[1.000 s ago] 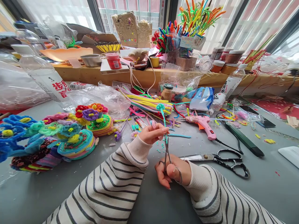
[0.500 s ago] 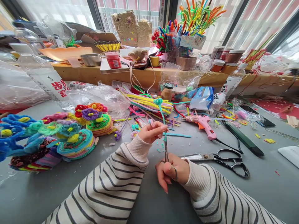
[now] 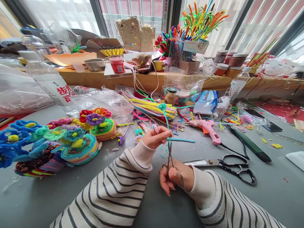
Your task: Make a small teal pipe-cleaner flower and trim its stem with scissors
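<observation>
Between the fingertips of my left hand (image 3: 155,136) is a turquoise pipe-cleaner flower (image 3: 162,107), its curled head at the top and its thin twisted stem running down. My right hand (image 3: 174,177) grips small scissors (image 3: 170,158), thumb and fingers at the handle loops. Their blades point up and stand slightly parted around the stem's lower end, just below my left fingers. Turquoise fuzz clippings (image 3: 162,155) lie on the grey table behind the blades. A blue pipe cleaner (image 3: 181,139) lies flat beyond them.
Large black-handled scissors (image 3: 235,167) lie right of my right hand, with a pink glue gun (image 3: 206,126) behind. Pipe-cleaner flower pots (image 3: 79,148) stand at left. A bundle of pipe cleaners (image 3: 152,109), a bottle (image 3: 52,82) and a blue packet (image 3: 206,102) sit further back.
The small scissors' blades have parted and the handles have spread in my right hand. My left hand keeps its hold on the flower stem. The whole view has shifted slightly.
</observation>
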A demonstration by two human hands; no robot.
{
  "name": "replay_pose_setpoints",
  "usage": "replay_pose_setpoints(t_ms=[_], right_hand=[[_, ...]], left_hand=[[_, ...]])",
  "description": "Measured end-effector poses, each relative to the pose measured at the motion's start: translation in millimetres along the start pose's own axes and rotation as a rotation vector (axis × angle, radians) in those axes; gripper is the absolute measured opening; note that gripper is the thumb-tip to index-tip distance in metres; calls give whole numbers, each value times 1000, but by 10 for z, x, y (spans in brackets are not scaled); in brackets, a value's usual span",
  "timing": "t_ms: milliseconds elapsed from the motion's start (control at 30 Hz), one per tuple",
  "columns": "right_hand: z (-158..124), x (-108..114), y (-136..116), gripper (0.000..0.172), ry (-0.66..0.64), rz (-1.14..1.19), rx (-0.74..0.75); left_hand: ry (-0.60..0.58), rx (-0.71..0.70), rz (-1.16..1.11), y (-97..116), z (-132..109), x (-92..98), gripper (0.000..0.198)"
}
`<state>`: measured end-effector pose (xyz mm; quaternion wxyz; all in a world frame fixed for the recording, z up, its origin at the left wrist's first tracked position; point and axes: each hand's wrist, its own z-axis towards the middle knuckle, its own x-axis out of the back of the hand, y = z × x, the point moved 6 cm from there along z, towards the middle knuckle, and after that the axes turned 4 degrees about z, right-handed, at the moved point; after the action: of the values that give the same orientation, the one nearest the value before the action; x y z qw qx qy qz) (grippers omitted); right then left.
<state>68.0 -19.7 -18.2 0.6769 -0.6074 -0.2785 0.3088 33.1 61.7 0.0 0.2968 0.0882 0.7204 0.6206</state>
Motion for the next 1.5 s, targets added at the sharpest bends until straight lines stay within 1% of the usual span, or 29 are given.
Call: replay_pose_setpoints(t_ms=[167, 400, 500, 633, 733, 967, 1133, 1233, 1367, 1500], right_hand=[[-1, 15, 80, 73, 8, 13, -41], [-9, 4, -28, 77, 18, 9, -72], [-7, 8, -26, 75, 8, 1, -62], [0, 16, 38, 73, 6, 25, -31], [1, 42, 103, 70, 63, 51, -22], [-12, 40, 187, 67, 71, 59, -130], [-15, 37, 160, 66, 58, 57, -134], [-24, 15, 137, 71, 25, 51, -114], [-28, -8, 38, 78, -7, 2, -53], [-18, -18, -52, 79, -25, -26, -42]], left_hand=[[36, -39, -2, 20, -2, 18, 22], [10, -38, 12, 17, 3, 16, 24], [13, -25, 0, 11, 1, 6, 24], [21, -27, -19, 7, -2, 6, 23], [31, -38, -23, 16, 0, 11, 24], [89, -51, -69, 46, 1, 21, 26], [107, -60, -96, 46, -16, 28, 26], [119, -75, -128, 60, -23, 39, 25], [102, -119, -173, 99, -21, 43, 22], [100, -85, -157, 89, -19, 29, 25]])
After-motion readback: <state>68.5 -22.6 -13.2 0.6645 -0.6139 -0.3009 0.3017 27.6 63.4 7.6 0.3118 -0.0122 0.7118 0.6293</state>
